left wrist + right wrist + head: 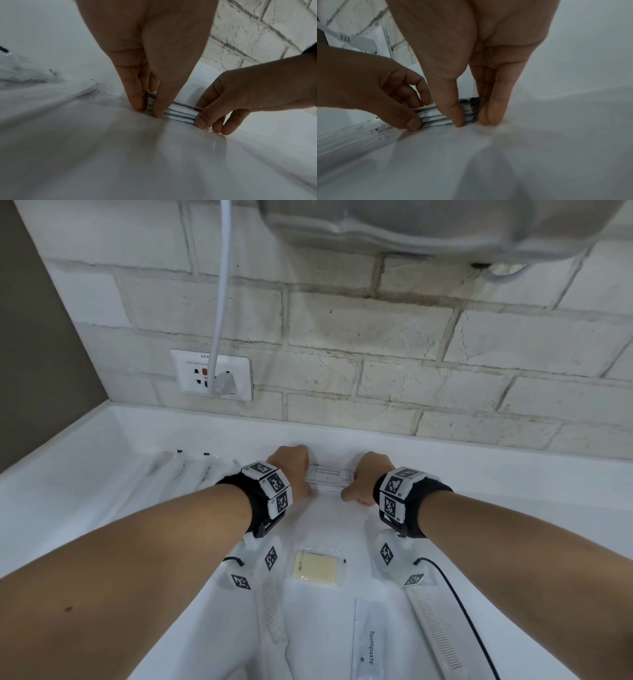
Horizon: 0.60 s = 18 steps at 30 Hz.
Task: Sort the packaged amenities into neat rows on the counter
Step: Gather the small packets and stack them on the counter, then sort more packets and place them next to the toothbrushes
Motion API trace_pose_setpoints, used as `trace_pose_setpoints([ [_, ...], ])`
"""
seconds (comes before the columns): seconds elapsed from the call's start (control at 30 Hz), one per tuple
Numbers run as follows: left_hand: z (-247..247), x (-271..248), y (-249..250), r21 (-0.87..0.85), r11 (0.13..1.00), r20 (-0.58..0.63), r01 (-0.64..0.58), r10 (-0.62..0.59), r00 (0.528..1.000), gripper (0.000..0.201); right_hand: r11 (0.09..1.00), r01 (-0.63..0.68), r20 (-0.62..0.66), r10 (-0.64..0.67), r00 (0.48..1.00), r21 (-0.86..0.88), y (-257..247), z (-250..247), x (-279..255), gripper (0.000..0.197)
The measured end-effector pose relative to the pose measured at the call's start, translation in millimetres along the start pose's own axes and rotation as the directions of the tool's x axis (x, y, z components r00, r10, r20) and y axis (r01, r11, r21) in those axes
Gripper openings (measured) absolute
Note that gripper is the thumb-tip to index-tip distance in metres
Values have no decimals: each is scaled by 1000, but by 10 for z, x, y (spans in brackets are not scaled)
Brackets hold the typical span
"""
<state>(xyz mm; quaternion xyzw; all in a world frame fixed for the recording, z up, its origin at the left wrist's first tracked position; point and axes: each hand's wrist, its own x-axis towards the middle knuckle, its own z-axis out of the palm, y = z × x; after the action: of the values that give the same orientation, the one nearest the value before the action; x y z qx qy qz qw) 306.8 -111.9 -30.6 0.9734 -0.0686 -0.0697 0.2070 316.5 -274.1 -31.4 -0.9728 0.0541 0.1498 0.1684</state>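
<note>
A small stack of white sachets [329,475] printed "shampoo with conditioner" lies on the white counter [479,481] near the back wall. My left hand [301,474] pinches the stack's left end and my right hand [359,484] pinches its right end. In the left wrist view the left hand [148,109] holds the stack [180,112] between thumb and fingers, and the right hand [240,102] grips the far end. The right wrist view shows the right hand [474,119] clamped round the stack [435,116], with the left hand [385,94] opposite it.
A yellow bath soap packet [317,569] and a toothpaste packet [368,645] lie nearer to me. Clear-wrapped items [185,470] sit left of the stack. A wall socket [214,374] with a white cable is at the back left. A grey appliance [445,227] hangs overhead.
</note>
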Motion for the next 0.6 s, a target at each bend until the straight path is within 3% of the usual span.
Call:
trace_pose_setpoints([
  [0.3,-73,-99,12,-40,998,61,45,-42,997,55,996,76,8,-75,997,-56,108,-103,-198,60],
  [0.43,-139,-257,-29,14,999,27,37,-37,999,41,991,116,18,-115,993,-67,279,-162,-427,57],
  [0.6,-188,-615,-29,66,997,46,-27,24,999,43,984,169,142,-159,977,-62,525,-115,-933,51],
])
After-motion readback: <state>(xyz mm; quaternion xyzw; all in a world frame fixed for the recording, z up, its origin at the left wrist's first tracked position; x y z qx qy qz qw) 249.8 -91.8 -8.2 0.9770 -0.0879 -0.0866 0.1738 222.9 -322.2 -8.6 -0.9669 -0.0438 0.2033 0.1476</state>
